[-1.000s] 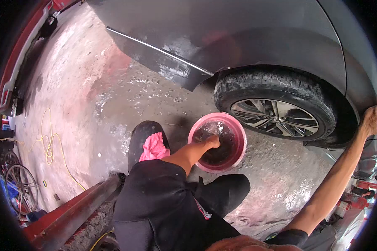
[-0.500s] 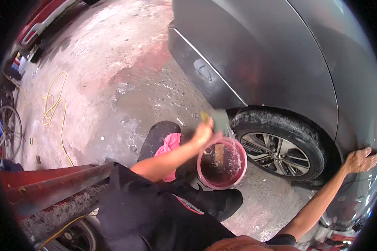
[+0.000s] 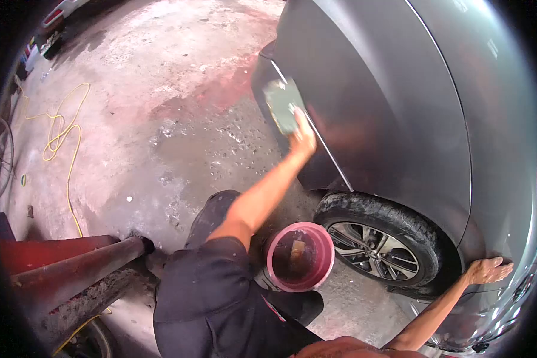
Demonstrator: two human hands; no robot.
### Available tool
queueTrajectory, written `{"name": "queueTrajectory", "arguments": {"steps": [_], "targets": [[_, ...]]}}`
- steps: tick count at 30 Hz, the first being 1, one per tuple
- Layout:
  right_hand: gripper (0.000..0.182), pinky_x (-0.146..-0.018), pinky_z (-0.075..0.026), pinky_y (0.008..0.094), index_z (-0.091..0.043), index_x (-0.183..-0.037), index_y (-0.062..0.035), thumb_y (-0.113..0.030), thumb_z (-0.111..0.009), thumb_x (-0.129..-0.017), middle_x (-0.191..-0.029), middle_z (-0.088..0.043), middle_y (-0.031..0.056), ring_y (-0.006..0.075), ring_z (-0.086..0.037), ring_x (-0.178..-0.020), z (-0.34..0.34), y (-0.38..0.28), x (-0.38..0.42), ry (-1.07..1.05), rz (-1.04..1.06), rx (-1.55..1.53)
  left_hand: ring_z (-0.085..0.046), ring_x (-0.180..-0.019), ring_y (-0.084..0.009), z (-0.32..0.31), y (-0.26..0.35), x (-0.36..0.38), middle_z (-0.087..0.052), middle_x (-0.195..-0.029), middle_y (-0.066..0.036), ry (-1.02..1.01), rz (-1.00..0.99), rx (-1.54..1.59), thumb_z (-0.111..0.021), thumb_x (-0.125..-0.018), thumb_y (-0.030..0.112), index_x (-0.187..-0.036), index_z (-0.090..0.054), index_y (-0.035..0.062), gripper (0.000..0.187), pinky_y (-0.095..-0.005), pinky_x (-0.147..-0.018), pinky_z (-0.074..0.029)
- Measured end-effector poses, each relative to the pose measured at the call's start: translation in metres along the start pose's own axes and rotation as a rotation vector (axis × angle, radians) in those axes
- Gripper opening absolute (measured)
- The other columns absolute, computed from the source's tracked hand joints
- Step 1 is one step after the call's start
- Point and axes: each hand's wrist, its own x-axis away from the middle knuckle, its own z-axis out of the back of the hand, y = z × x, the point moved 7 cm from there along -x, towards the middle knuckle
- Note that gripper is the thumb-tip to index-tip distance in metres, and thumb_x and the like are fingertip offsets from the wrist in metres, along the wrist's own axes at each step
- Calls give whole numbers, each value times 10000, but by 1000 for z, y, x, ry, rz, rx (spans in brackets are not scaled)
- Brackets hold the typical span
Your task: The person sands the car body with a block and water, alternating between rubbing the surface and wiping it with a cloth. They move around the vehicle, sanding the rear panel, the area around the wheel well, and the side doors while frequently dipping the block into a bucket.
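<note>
My left hand [image 3: 304,138] grips a flat grey-green sheet [image 3: 282,106], blurred at its edges, that looks like wet sandpaper. The sheet overlaps the lower side panel of a dark grey car [image 3: 364,101], beside a thin bright trim strip [image 3: 331,154]. Fingers outstretched, my right hand [image 3: 488,271] rests flat against the bodywork on the other side of the wheel [image 3: 373,250]. Between my knees and the tyre stands a pink bucket [image 3: 323,262] of dark water, with a tan block [image 3: 297,250] in it.
A red and grey metal beam [image 3: 77,262] lies close on my left. A yellow hose or cord [image 3: 71,173] loops over the stained concrete floor [image 3: 143,131]. Another vehicle [image 3: 56,15] is parked at the far upper left.
My left hand has carried the dripping sheet from over the bucket up to the car's side panel, covering a pale patch there. My right hand stays on the bodywork; the view has shifted.
</note>
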Motion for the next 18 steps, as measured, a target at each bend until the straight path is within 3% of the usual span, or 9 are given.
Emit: {"name": "queueTrajectory", "arguments": {"steps": [1, 2, 3, 5, 8, 13, 14, 15, 18], "targets": [[554, -1165, -245, 475, -419, -1378, 94, -317, -389, -1007, -1420, -438, 280, 393, -375, -1353, 1, -5, -1, -2, 9, 5, -353, -1381, -377, 19, 42, -43, -382, -1469, -271, 52, 59, 101, -206, -1052, 434, -1463, -284, -67, 653, -429, -1157, -246], [562, -1164, -246, 476, -411, -1382, 96, -322, -383, -1008, -1425, -429, 282, 398, -372, -1354, 3, -7, -2, -2, -5, -2, -468, -1303, -346, 43, 16, -92, -498, -1344, -323, -311, 604, 318, -199, -971, 669, -1306, -492, -144, 926, -403, -1093, -343], [569, -1164, -247, 476, -404, -1385, 99, -328, -376, -1010, -1430, -421, 284, 402, -368, -1355, 3, -8, -1, -4, -23, -10, -445, -1297, -427, 48, 28, -138, -488, -1361, -316, -5, 251, 67, -160, -989, 616, -1362, -426, -119, 866, -412, -1107, -311], [564, -1160, -252, 481, -401, -1388, 96, -326, -355, -1018, -1432, -415, 285, 408, -367, -1354, -1, -7, 2, -20, 50, 39, -443, -1297, -432, 63, 17, -164, -504, -1327, -338, 20, 502, -93, -164, -931, 713, -1279, -521, -127, 977, -427, -1099, -313], [527, -1156, -260, 485, -416, -1371, 99, -292, -350, -1023, -1417, -438, 277, 403, -371, -1354, -8, 4, 8, 3, 257, 166, -440, -1302, -432, 63, 2, -159, -519, -1301, -348, 76, 390, -22, -147, -896, 756, -1246, -559, -119, 1028, -445, -1097, -307], [525, -1153, -261, 491, -429, -1376, 74, -296, -385, -1007, -1405, -456, 271, 394, -383, -1350, -1, -6, 3, 17, 62, 64, -366, -1374, -390, 66, -129, -48, -463, -1398, -295, 63, 780, -90, -155, -944, 687, -1307, -530, -79, 927, -425, -1173, -190], [527, -1154, -261, 488, -432, -1376, 72, -299, -395, -1003, -1409, -455, 268, 391, -387, -1348, 1, -7, 3, 20, 26, 46, -267, -1438, -344, 79, -87, -10, -394, -1470, -261, -62, 653, -476, -175, -992, 581, -1370, -462, -78, 812, -443, -1200, -66], [530, -1155, -260, 484, -435, -1376, 71, -301, -405, -999, -1413, -453, 265, 388, -391, -1346, 2, -6, 2, 21, -9, 31, -146, -1480, -311, 79, -86, 27, -323, -1526, -225, 214, 511, -466, -206, -1018, 482, -1409, -389, -99, 724, -478, -1200, 12], [516, -1151, -272, 479, -461, -1352, 81, -283, -441, -988, -1392, -482, 257, 385, -417, -1329, 2, -2, -1, 27, -2, 32, -57, -1489, -326, 62, -59, 126, -225, -1562, -235, 218, 393, -568, -259, -1015, 467, -1441, -312, -110, 719, -500, -1204, -9]]}}
